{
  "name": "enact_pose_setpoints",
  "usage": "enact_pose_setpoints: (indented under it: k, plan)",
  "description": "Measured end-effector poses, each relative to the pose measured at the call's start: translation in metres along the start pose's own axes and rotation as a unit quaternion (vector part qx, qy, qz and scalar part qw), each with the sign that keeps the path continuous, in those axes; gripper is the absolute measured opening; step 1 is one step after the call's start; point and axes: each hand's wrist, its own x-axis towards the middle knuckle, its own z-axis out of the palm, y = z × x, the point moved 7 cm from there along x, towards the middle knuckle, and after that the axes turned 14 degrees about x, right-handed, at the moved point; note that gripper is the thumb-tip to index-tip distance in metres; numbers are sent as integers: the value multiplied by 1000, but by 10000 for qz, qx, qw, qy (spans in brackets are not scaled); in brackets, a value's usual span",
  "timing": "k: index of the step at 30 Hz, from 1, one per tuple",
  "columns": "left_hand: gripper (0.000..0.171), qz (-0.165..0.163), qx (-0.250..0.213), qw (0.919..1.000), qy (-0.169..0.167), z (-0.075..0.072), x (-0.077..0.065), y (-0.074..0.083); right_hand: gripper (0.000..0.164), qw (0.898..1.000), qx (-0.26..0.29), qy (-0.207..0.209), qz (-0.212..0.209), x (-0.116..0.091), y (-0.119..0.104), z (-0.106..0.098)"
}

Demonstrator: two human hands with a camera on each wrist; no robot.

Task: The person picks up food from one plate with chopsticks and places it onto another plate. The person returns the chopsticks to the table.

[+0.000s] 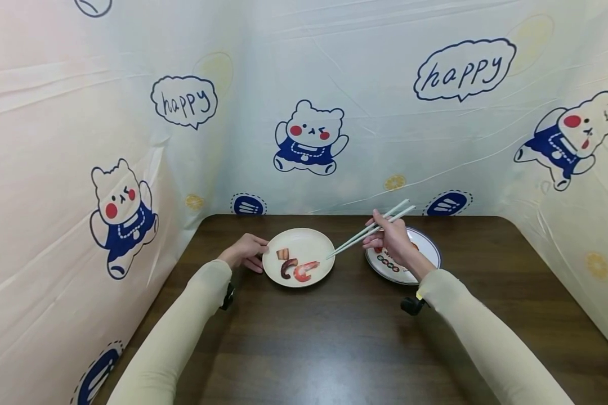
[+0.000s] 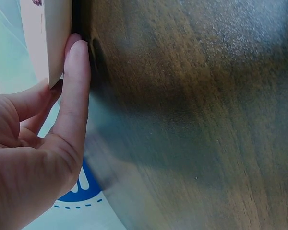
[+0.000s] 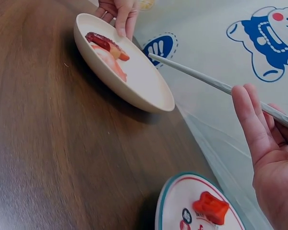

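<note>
At the rim of a cream plate (image 1: 306, 242), my left hand (image 1: 245, 251) grips the edge, thumb on the rim and fingers under its side. The plate carries a pink-orange shrimp (image 1: 301, 275), a curled dark-red tentacle (image 1: 285, 271) and a small striped piece like bacon (image 1: 282, 254). A pair of pale green chopsticks (image 1: 345, 247) is held in my right hand (image 1: 392, 239). Their tips reach over the plate's right side, apart from the food, with nothing between them. Below my right hand is a patterned white plate (image 1: 428, 247), partly hidden by that hand.
On the patterned plate lies a red piece of food (image 3: 211, 207). Both plates stand toward the back of a dark wooden table (image 1: 304, 337). A printed cloth (image 1: 375, 84) with bears hangs around the back and sides.
</note>
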Motion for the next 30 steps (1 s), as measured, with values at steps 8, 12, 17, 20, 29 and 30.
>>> enact_pose_setpoints:
  k: [8,12,17,20,29,30]
  plan:
    - [40,-21,-33,10000,1,1,-1,-1,49,9997,208,128,5,2,-7,-16]
    - [41,-14,-32,10000,-2,0,-2,1,48,9996,242,141,78,0,-12,-23]
    - [41,-6,-20,10000,-6,-1,-2,1,45,9993,320,196,55,-3,-19,-31]
    - [41,31,-21,10000,-8,-1,-1,2,43,9987,448,230,108,-4,-23,-37]
    - [41,-27,-31,10000,-17,-2,0,1,41,9988,209,432,56,-8,-37,-62]
    - [41,-36,-30,10000,-24,-2,0,1,42,9989,183,438,37,-8,-38,-65]
